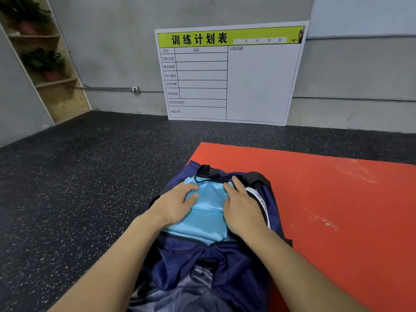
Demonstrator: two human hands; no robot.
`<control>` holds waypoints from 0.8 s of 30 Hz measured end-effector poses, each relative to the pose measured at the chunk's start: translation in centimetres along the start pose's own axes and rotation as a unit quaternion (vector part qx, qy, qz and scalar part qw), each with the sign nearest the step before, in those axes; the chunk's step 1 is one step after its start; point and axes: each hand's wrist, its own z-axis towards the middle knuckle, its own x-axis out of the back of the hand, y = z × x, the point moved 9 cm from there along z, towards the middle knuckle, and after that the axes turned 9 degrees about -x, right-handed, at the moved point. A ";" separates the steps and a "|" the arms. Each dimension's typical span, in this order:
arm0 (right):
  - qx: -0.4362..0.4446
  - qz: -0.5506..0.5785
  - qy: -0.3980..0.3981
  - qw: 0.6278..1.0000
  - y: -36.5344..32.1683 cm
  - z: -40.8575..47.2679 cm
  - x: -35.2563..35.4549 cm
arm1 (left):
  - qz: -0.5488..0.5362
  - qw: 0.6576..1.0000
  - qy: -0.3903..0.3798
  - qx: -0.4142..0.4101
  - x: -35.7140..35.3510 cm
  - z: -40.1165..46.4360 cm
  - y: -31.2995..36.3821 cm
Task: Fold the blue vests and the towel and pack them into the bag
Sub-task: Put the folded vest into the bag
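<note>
We see folded light-blue vest, glossy satin knit, lying in mouth of navy bag on red mat. Left hand and right hand press flat on vest, fingers extended, gripping nothing. Bag cloth crumpled; black straps. Floor speckled rubber.

Folded light-blue vest lies in the open navy bag on the floor.

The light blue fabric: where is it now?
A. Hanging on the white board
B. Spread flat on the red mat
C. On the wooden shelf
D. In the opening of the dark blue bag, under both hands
D: the light blue fabric sits in the dark blue bag opening, left hand and right hand pressing on it.
</note>
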 end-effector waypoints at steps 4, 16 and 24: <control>-0.008 0.049 0.020 0.999 0.6 0.1 0.4 | -0.006 1.000 0.002 0.028 0.0 0.6 -0.3; -0.012 -0.029 -0.052 0.998 -0.1 0.4 -0.5 | 0.032 0.997 -0.061 0.032 -0.4 0.4 -1.4; 0.003 -0.062 -0.053 0.997 -0.3 0.9 -1.3 | 0.104 0.991 -0.062 0.061 -0.2 1.8 -2.4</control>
